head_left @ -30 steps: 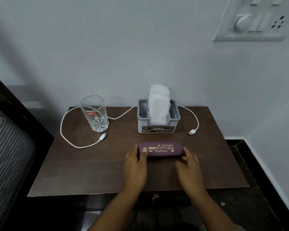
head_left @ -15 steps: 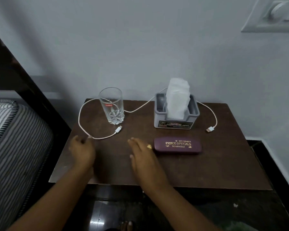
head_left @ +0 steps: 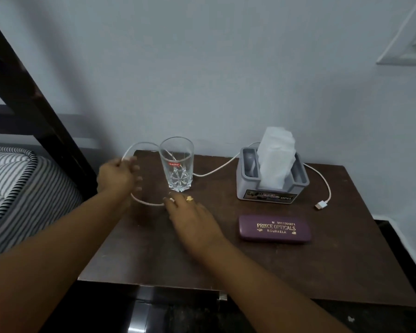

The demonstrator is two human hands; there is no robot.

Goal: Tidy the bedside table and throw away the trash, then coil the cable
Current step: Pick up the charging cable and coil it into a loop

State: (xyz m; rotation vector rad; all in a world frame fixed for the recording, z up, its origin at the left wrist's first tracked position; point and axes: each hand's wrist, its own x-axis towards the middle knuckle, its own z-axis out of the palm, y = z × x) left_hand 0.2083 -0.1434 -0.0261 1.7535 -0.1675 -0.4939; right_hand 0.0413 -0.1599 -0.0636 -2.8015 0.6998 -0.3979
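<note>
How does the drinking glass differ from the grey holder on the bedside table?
The glass is clear and tall; the grey holder is opaque and low. The glass is round and empty; the grey holder is boxy and holds white tissue. Both stand upright near the back of the table, with the white cable running behind them.

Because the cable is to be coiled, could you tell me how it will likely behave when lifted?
The white cable lies in loose curves, so it is probably floppy and light. It passes close by the glass and behind the tissue holder, so pulling could drag on them; the tall glass might tip.
</note>
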